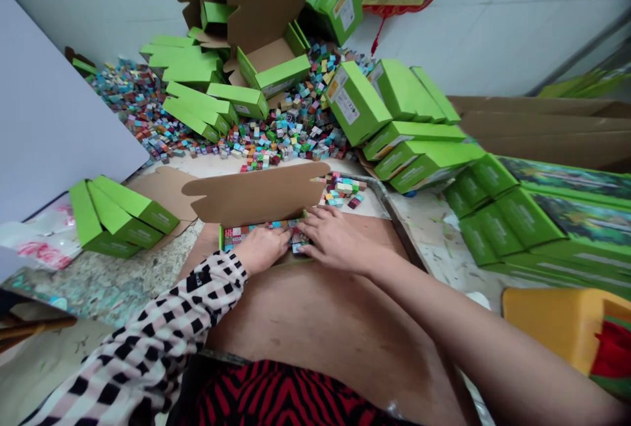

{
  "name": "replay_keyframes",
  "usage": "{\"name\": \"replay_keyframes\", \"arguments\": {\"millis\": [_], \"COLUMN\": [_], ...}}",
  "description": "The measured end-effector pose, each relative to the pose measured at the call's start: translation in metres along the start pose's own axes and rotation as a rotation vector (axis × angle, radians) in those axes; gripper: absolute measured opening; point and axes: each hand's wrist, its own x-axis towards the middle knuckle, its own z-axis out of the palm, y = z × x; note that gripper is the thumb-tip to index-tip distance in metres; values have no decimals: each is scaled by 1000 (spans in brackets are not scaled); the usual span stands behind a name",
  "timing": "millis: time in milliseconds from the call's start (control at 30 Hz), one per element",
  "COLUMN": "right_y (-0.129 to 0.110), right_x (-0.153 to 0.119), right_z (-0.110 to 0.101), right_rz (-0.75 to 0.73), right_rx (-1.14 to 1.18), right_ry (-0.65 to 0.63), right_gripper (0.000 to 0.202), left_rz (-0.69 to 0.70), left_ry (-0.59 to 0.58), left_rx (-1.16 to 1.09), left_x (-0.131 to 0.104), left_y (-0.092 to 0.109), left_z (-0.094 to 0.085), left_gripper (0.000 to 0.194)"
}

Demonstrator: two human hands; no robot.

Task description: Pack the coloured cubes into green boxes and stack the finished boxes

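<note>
Your left hand and right hand are just beside each other, both over the shallow green-edged cardboard box on the flat brown board in front of you. R hand lies palm down, thumb & fingers spread, at the box's R end; L fingertips rest on the small multicoloured printed cubes inside, can't tell if they pinch any.

Progress, approx: L part of the box looks packed w/ cubes; R part is mostly hidden by your hand, so can't confirm it's full. Brown cardboard lid stands up behind, so closing looks undone.

Edges: lid blocks the back; loose coloured cubes sit just beyond its R end. Board's raised dark rim runs along your R, w/ stacked green cardboard boxes past it on the bench. Most open room: bare board nearest you.
</note>
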Motion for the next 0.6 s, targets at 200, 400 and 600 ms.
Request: {"name": "replay_keyframes", "arguments": {"millis": [200,400,600], "right_y": [-10,-13,-19], "right_x": [-8,3,9], "right_z": [15,13,16], "right_rz": [21,59,111], "right_rx": [-95,-163,-183], "right_ry": [-68,-15,-56], "right_gripper": [45,46,49], "left_rz": [46,44,20], "left_ry": [9,8,15], "left_rx": [25,46,39], "left_x": [0,0,1], "left_y": [-1,-1,0], "left_z": [4,3,0], "left_gripper": [29,28,27]}}
